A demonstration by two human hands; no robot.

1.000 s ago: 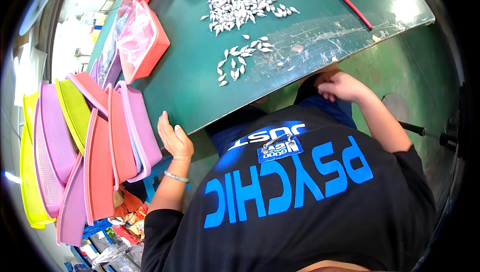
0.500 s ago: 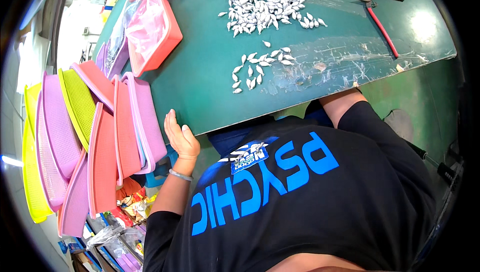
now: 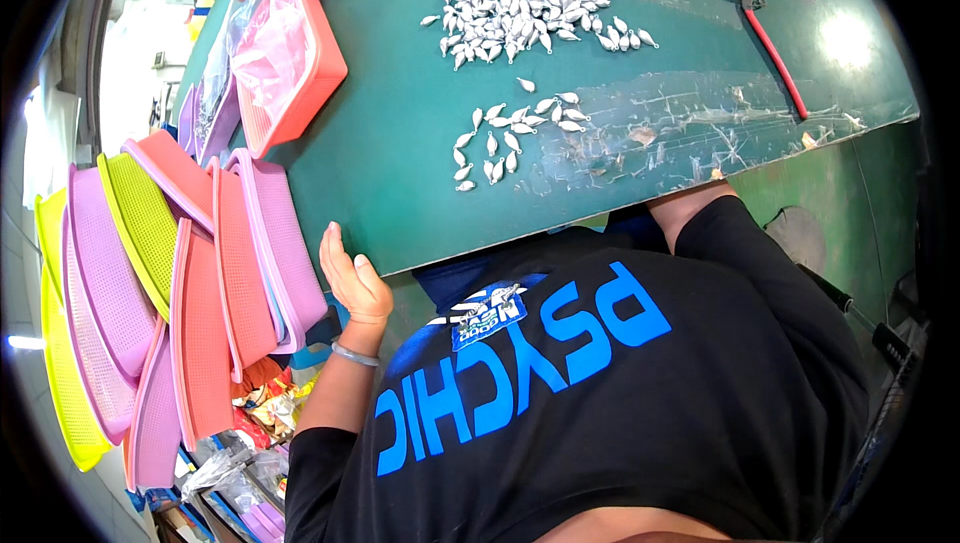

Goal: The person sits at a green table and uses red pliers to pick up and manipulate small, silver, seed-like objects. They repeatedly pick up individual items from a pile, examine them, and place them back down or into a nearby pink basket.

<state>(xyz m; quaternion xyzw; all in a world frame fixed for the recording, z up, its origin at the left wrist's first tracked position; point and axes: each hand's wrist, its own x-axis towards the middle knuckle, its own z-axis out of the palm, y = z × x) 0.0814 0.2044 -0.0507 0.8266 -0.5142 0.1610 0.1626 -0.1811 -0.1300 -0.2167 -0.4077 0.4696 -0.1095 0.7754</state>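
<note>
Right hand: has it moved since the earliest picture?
Yes: the right hand, then visible outside the near edge of the green table, has gone forward under it, out of sight; its forearm shows.

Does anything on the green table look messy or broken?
Yes. The clear strip along the near edge of the table looks wrinkled and scuffed, with pale flecks on it. Also, some little silvery pieces lie scattered apart from the big pile, though that may be deliberate.

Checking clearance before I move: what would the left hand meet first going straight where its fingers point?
Probably the red basket holding pink plastic, past some table; the left hand's height is unclear.
</note>
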